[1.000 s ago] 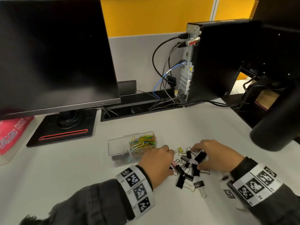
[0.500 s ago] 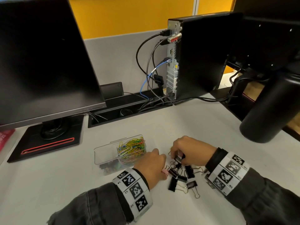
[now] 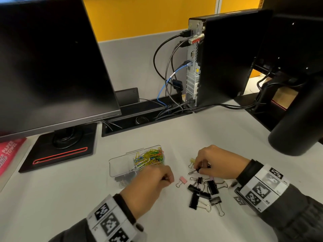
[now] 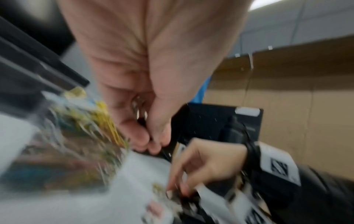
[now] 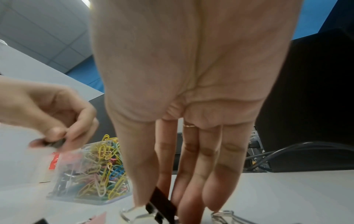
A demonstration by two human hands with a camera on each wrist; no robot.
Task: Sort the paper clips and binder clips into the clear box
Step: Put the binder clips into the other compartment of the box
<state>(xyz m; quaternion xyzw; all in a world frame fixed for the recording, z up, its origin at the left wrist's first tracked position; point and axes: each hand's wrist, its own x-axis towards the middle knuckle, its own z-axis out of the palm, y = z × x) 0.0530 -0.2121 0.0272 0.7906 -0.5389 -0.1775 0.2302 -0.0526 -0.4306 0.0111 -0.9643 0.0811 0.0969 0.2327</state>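
The clear box [image 3: 120, 165] holds coloured paper clips [image 3: 150, 158] in its far right part and black binder clips [image 3: 124, 179] in its near part. My left hand [image 3: 168, 179] hovers just right of the box and pinches a dark binder clip [image 5: 55, 143]. My right hand [image 3: 198, 169] is at the far edge of the pile of black binder clips [image 3: 204, 191], where thumb and fingers pinch one black binder clip [image 5: 162, 203] against the desk. A pink binder clip [image 3: 182, 180] lies between my hands, and a yellow one [image 3: 192, 160] sits beyond my right fingertips. The left wrist view is blurred.
A monitor on a black stand [image 3: 59, 151] rises at the back left. Behind the work area run a cable tray [image 3: 146, 117] and a computer tower [image 3: 220, 58]. A black cylinder [image 3: 297, 130] stands at the right. A red packet [image 3: 8, 152] lies at the left edge.
My left hand has pulled left from the pile toward the box with a clip pinched in it. My right hand has shifted to the pile's far edge and taken hold of a black clip.
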